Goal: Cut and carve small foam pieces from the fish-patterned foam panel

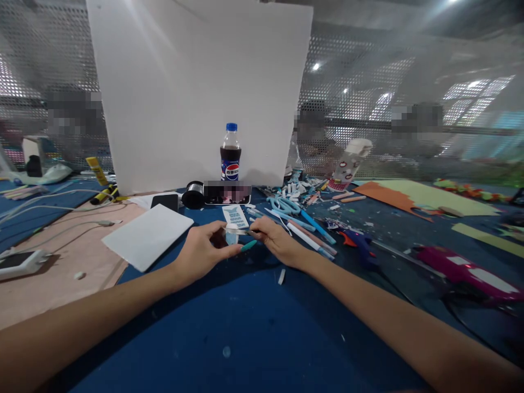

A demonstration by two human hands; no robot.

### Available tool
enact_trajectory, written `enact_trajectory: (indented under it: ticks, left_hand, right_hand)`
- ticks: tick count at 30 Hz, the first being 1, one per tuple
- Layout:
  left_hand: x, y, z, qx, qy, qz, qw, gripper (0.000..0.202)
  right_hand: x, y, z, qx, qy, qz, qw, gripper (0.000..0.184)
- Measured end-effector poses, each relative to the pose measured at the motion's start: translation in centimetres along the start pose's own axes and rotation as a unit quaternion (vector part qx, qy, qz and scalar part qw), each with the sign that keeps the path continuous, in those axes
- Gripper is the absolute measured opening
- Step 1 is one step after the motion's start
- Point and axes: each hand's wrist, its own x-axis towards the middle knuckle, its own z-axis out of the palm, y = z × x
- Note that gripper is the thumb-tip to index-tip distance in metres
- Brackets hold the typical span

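Observation:
My left hand (202, 245) is closed, thumb toward the fingers, around a small pale blue-and-white piece (232, 236) whose exact kind I cannot make out. From the other side my right hand (275, 238) pinches the end of a thin, pale strip (238, 232) that reaches across to the left hand. A teal, pointed piece (249, 245) shows just below the strip, between both hands; what grips it is unclear. Behind the fingers lies a white card with blue printed shapes (236, 215). Both hands are above the dark blue table (229, 322).
Beyond the hands stand a cola bottle (231, 155), a phone (227, 194) and a spool (193, 195). White paper (148, 237) lies left. To the right are blue-handled scissors (283, 206), several pens (313, 237), a blue glue gun (362, 246) and a magenta tool (466, 270).

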Motion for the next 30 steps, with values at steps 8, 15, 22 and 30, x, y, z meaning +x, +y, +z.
enact_trajectory:
  ticks: [8, 15, 22, 30]
  left_hand:
    - [0.06, -0.06, -0.06, 0.008, -0.012, 0.007, 1.000, 0.033]
    - [0.00, -0.17, 0.03, 0.006, -0.015, 0.010, 1.000, 0.032]
    - [-0.04, -0.07, 0.08, -0.003, -0.024, 0.008, 1.000, 0.031]
    - [0.09, -0.29, 0.06, -0.008, -0.044, 0.031, 0.999, 0.030]
  right_hand:
    - [-0.11, 0.11, 0.15, 0.004, 0.004, -0.024, 1.000, 0.015]
    - [-0.09, 0.26, 0.20, 0.008, 0.009, -0.029, 0.999, 0.014]
    - [-0.17, 0.43, 0.30, 0.016, 0.005, -0.030, 0.999, 0.014]
    - [-0.11, 0.04, -0.01, 0.021, -0.004, -0.009, 1.000, 0.018]
